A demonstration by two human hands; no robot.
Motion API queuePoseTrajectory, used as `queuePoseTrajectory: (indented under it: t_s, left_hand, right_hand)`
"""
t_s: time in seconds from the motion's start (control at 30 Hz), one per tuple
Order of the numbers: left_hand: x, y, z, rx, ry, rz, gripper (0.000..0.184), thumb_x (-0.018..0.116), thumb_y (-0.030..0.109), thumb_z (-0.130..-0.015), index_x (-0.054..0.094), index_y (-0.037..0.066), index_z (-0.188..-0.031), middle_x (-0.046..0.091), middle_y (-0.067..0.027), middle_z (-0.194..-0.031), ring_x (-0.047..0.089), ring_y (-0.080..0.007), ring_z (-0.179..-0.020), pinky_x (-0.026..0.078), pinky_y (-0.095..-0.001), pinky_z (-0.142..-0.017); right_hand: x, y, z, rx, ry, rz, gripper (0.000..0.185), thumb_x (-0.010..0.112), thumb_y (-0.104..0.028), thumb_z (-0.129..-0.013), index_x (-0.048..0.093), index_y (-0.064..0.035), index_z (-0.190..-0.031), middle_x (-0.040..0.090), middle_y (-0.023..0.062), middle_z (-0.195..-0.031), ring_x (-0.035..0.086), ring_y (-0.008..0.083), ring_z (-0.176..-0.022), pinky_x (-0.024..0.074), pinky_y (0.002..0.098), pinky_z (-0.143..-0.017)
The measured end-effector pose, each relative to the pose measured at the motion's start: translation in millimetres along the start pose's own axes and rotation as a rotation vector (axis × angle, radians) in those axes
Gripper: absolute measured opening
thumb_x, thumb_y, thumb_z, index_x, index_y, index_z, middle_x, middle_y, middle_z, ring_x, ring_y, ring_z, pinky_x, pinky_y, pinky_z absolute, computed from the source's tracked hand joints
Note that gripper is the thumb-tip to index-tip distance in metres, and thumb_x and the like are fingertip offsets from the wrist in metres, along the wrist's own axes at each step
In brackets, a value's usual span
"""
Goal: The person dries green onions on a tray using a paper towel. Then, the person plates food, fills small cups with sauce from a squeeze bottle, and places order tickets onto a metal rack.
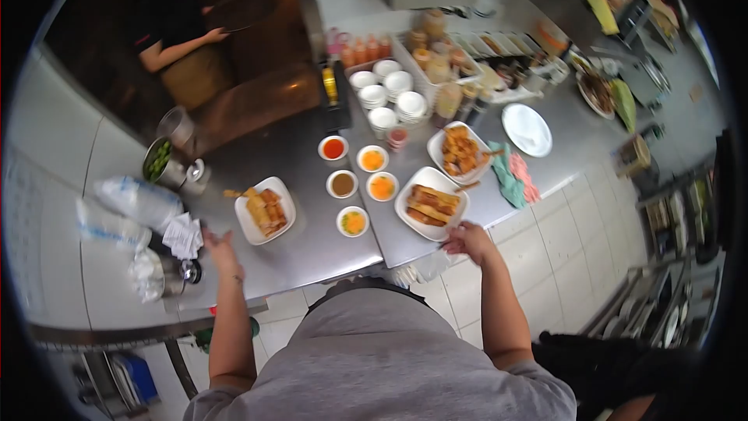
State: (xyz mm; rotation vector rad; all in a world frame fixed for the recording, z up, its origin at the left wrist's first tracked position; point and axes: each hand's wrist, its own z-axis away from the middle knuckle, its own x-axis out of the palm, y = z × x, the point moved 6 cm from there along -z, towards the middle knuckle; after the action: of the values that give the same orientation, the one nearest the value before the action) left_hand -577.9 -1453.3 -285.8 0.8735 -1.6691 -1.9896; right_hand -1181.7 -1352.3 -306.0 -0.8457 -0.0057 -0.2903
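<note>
My left hand [221, 251] is over the left part of the steel counter, fingers apart, beside a bunch of paper slips [183, 235]. My right hand [469, 242] is at the lower right rim of a white plate [400, 207], its thumb and fingers closed about the edge. Long browned food pieces [433, 204] fill that plate. Behind it stands another white plate [438, 157] heaped with fried chunks [460, 148]. Nearer my left hand, a third white plate [285, 191] bears browned skewered food [266, 211].
Several sauce cups, including a red one [333, 147], stand mid-counter. Stacked white bowls [382, 119] and sauce bottles [360, 52] are behind. Cloths [508, 178] hang over the right edge. A metal container of greens [160, 160] stands left. Another person [179, 39] holds a round tray [243, 12].
</note>
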Motion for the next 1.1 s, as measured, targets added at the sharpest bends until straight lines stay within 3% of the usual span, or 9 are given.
queuePoseTrajectory:
  t_s: [0.1,0.17,0.27,0.5,0.67,0.73,0.8,0.97,1.1]
  left_hand:
    - [28.8,-57.6,40.0,-0.675,-0.481,0.409,0.043,0.054,0.015,-0.086,0.043,0.004,-0.127,0.055,-0.0157,-0.121,0.056,-0.0328,-0.109,0.049,-0.047,-0.091]
    - [50.9,-64.0,48.5,-0.765,-0.485,0.687,0.035,0.05,0.006,-0.085,0.041,-0.002,-0.117,0.058,-0.0198,-0.108,0.061,-0.037,-0.099,0.055,-0.0514,-0.086]
    - [62.3,-53.7,38.0,-0.578,-0.403,0.613,0.03,0.047,-0.002,-0.081,0.043,-0.008,-0.11,0.057,-0.0226,-0.106,0.062,-0.0362,-0.098,0.058,-0.0481,-0.084]
    - [87.6,-49.3,-77.4,-0.526,-0.496,0.651,0.032,0.047,-0.006,-0.08,0.044,-0.01,-0.112,0.056,-0.0228,-0.11,0.063,-0.0347,-0.093,0.059,-0.0463,-0.085]
    - [85.3,-39.7,-139.1,-0.706,-0.477,0.495,0.045,0.057,0.011,-0.084,0.043,0.001,-0.125,0.052,-0.0186,-0.124,0.058,-0.0326,-0.105,0.054,-0.0497,-0.088]
    - [57.7,-7.1,-137.6,-0.639,-0.228,0.289,0.056,0.061,0.021,-0.085,0.039,0.012,-0.136,0.047,-0.0124,-0.134,0.047,-0.029,-0.119,0.042,-0.0493,-0.096]
    - [45.7,19.1,-125.3,-0.507,-0.214,0.266,0.06,0.062,0.023,-0.086,0.036,0.014,-0.139,0.044,-0.0111,-0.137,0.043,-0.0268,-0.122,0.037,-0.0491,-0.098]
    - [68.9,77.0,-84.4,-0.11,-0.208,0.287,0.057,0.062,0.02,-0.087,0.038,0.014,-0.139,0.045,-0.0107,-0.136,0.044,-0.021,-0.121,0.033,-0.0421,-0.101]
    - [185.1,162.5,5.3,0.344,-0.629,0.227,0.042,0.063,0.009,-0.086,0.053,0.006,-0.127,0.058,-0.0104,-0.118,0.056,-0.0172,-0.106,0.042,-0.0302,-0.094]
  right_hand:
    - [20.4,17.1,-10.6,-0.077,0.146,-0.224,0.029,0.053,-0.004,-0.084,0.049,0.0092,-0.11,0.064,0.0201,-0.085,0.066,0.0271,-0.063,0.0584,0.034,-0.058]
    - [23.8,15.1,-8.9,-0.092,0.178,-0.128,0.03,0.051,-0.002,-0.081,0.05,0.0097,-0.108,0.064,0.0203,-0.085,0.066,0.0278,-0.062,0.0583,0.034,-0.057]
    - [31.9,3.8,16.0,-0.115,0.198,0.018,0.033,0.05,0.001,-0.076,0.05,0.0111,-0.108,0.064,0.0211,-0.086,0.066,0.0288,-0.061,0.0581,0.0339,-0.055]
    - [151.1,-1.9,45.4,-0.059,-0.077,0.19,0.044,0.053,-0.001,-0.076,0.05,0.0117,-0.118,0.065,0.0215,-0.095,0.067,0.0289,-0.068,0.0579,0.0349,-0.058]
    - [275.8,19.0,-1.4,-0.031,-0.249,0.317,0.031,0.052,0.0,-0.078,0.055,0.0104,-0.107,0.064,0.0191,-0.088,0.067,0.0264,-0.066,0.0575,0.0331,-0.056]
    - [310.3,31.6,-36.3,-0.083,-0.274,0.369,0.029,0.052,0.0,-0.076,0.055,0.013,-0.102,0.063,0.0198,-0.085,0.068,0.0295,-0.063,0.0573,0.0341,-0.053]
    - [338.9,18.3,-41.6,-0.058,-0.289,0.378,0.029,0.053,0.001,-0.075,0.053,0.015,-0.1,0.061,0.024,-0.086,0.068,0.034,-0.062,0.0568,0.0365,-0.052]
    - [347.5,3.0,-65.2,-0.162,-0.359,0.307,0.041,0.059,-0.01,-0.086,0.05,0.0082,-0.122,0.062,0.016,-0.097,0.066,0.0214,-0.072,0.0557,0.031,-0.057]
    - [274.9,-85.2,-43.3,-0.346,-0.494,0.395,0.045,0.063,-0.014,-0.087,0.052,0.0002,-0.128,0.066,0.0089,-0.095,0.062,0.0137,-0.072,0.0527,0.0259,-0.064]
